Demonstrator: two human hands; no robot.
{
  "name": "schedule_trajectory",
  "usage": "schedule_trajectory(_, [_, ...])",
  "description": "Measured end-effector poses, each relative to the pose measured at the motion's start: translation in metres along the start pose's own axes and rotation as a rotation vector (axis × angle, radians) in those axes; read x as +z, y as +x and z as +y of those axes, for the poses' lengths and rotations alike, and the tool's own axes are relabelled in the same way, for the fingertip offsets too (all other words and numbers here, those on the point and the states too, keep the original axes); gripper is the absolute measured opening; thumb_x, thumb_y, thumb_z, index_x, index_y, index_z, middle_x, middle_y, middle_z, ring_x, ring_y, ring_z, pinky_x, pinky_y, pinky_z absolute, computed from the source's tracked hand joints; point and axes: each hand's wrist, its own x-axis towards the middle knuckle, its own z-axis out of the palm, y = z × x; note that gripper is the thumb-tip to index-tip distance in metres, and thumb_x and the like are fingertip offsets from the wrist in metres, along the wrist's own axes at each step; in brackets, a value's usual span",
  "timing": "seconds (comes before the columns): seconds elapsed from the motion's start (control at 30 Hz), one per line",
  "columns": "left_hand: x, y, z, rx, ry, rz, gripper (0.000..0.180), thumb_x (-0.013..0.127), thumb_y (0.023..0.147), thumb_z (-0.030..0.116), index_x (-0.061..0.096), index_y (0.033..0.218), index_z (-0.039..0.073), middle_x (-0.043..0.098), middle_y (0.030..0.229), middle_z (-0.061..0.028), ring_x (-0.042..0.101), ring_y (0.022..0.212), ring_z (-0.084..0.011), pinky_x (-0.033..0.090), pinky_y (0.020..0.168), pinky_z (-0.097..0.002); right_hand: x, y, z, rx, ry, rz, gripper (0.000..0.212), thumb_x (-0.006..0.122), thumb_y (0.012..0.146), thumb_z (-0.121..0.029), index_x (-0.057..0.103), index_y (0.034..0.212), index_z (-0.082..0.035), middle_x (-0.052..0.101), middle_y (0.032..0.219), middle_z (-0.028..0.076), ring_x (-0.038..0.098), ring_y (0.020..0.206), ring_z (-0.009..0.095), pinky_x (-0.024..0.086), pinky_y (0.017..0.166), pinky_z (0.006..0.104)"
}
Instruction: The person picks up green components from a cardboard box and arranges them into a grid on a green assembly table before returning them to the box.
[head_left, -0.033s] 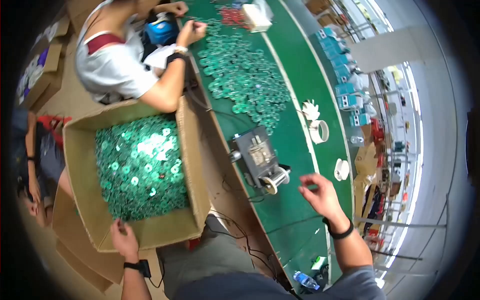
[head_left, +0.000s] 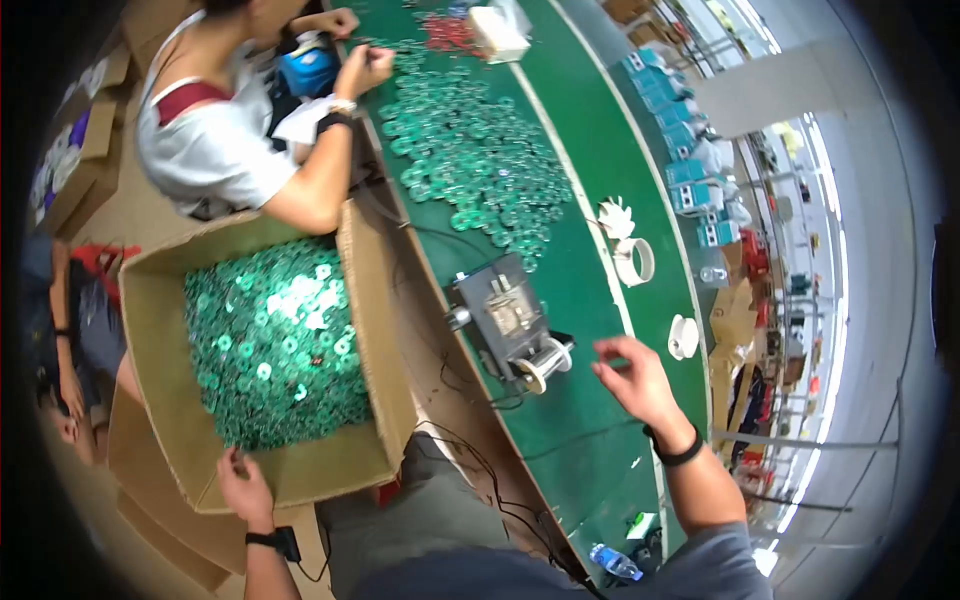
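Note:
My left hand (head_left: 246, 489) is at the near wall of a cardboard box (head_left: 300, 480), beside many small green ring-shaped pieces (head_left: 265, 360) that fill it. Its fingers are curled together; what they hold, if anything, is too small to make out. Over the green table (head_left: 590, 460) my right hand (head_left: 636, 382) hovers with thumb and fingers apart and nothing between them. Nearest to it is a spool of silvery wire (head_left: 545, 364), mounted on a small dark machine (head_left: 505, 305) at the table's left edge.
A heap of green rings (head_left: 480, 150) covers the far table, with red pieces (head_left: 450, 35) beyond. A co-worker (head_left: 225, 130) sits at far left. White round parts (head_left: 634, 262), a white spool (head_left: 683, 338) and a water bottle (head_left: 615, 562) lie on the right. Cables (head_left: 490, 465) hang below the table edge.
The whole view has shifted slightly, so the box, machine and table sit a little further left. Both hands keep nearly the same pose; the co-worker's hands remain over the table edge.

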Motion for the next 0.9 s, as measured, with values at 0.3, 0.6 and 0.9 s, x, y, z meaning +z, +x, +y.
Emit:
schedule_trajectory(0.3, [0.003,0.013,-0.027,-0.021,0.075,-0.011,0.033,0.062,0.102,0.012,0.062,0.132,-0.003,0.068,0.110,-0.0113,0.063,0.098,-0.0215,0.052,0.087,-0.0364,0.044,0.111,0.123,-0.393,-0.166,-0.120,0.048,0.079,0.084,-0.012,0.065,0.130,-0.012,0.061,0.124,0.009,0.063,0.115,0.032,0.057,0.093,0.0428])
schedule_trajectory(0.6, [0.005,0.019,-0.034,-0.075,0.147,-0.018,0.033,0.061,0.101,0.012,0.061,0.129,-0.005,0.065,0.106,-0.0120,0.061,0.094,-0.0217,0.051,0.084,-0.0370,0.072,0.141,0.152,-0.473,-0.124,-0.197,0.060,0.082,0.083,-0.015,0.060,0.138,-0.016,0.054,0.132,0.009,0.058,0.119,0.031,0.058,0.094,0.0438])
schedule_trajectory(0.9, [0.002,0.022,-0.046,-0.062,0.155,-0.023,0.034,0.062,0.101,0.013,0.061,0.128,-0.006,0.065,0.103,-0.0120,0.061,0.093,-0.0211,0.051,0.083,-0.0364,0.077,0.146,0.138,-0.538,-0.168,-0.075,0.065,0.077,0.087,-0.016,0.055,0.148,-0.026,0.051,0.138,0.009,0.058,0.111,0.030,0.057,0.090,0.0423])
